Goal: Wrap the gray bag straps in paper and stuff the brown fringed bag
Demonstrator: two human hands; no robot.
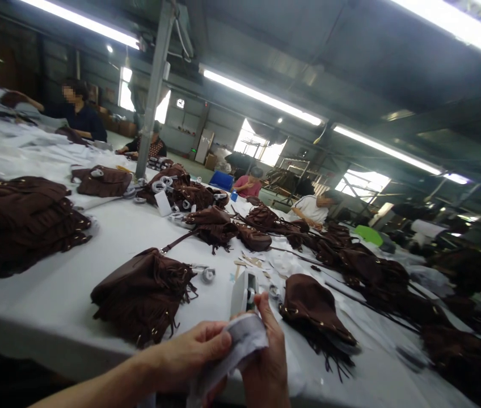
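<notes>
My left hand (200,347) is closed on a whitish strip (247,330), its thumb pressed along one side. The strip curves over in a loop, and a loose length hangs toward the bottom edge. My right hand (272,354) is closed round the other side of the strip, thumb pointing up. What lies inside the wrapping cannot be made out. Just beyond my hands stands a white tape dispenser (239,292). A dark brown fringed bag (144,289) lies to the left, and another brown bag (312,300) with tassels lies close on the right.
Many brown bags cover the white table (115,232), including a stack (19,221) at left and a long heap (368,266) at right. A grey post (153,93) rises beyond the table's middle. Several people sit farther off.
</notes>
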